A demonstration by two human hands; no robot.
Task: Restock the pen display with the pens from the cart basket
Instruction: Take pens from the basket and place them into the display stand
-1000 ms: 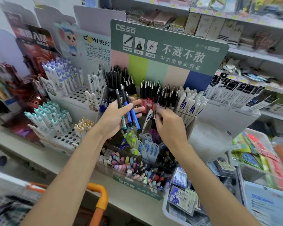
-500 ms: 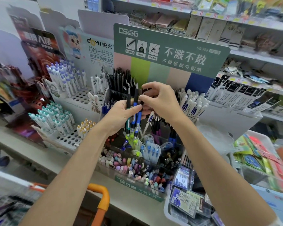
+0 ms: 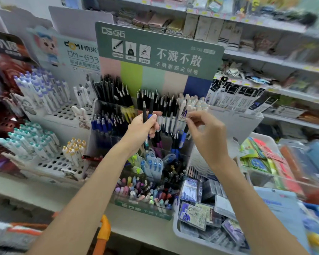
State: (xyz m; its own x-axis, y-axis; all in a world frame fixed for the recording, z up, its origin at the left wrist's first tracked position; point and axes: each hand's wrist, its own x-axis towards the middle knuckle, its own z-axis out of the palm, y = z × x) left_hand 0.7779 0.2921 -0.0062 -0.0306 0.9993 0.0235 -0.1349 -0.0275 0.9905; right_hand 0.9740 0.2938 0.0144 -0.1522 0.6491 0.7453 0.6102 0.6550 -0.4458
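Left hand: we saw the left hand (image 3: 142, 129) in front of the display's middle tier. Its fingers were curled tight round two pens (image 3: 145, 115), with the thumb pressed over them.
Held pens: both stood nearly upright, clicker ends up. One was black, with a teal grip showing below the fist. Of the other we made out only a dark top and a blue patch by the thumb, because the palm hid the rest.
Right hand: the right hand (image 3: 208, 135) hung just right of the left and apart from it. Thumb and forefinger were pinched together and the other fingers loosely curled.
Blue-gripped pen: a blue-gripped pen (image 3: 182, 140) slanted tip-down from that pinch, over the middle compartments. Its upper end was hidden behind the fingers.
Pen display: the pen display (image 3: 173, 83) stood on the shelf under a green header card, its tiers crowded with black, blue and white pens. We found the clear dividers hard to trace.
Cart: an orange cart handle (image 3: 103, 230) showed at the bottom edge. The cart basket (image 3: 11, 234) beside it was blurred and cut off, and we could not read its contents.
Surroundings: a white tray (image 3: 175, 230) of packets sat right of the display, clipped by the frame. The back shelves (image 3: 265, 28) were smeared by blur.
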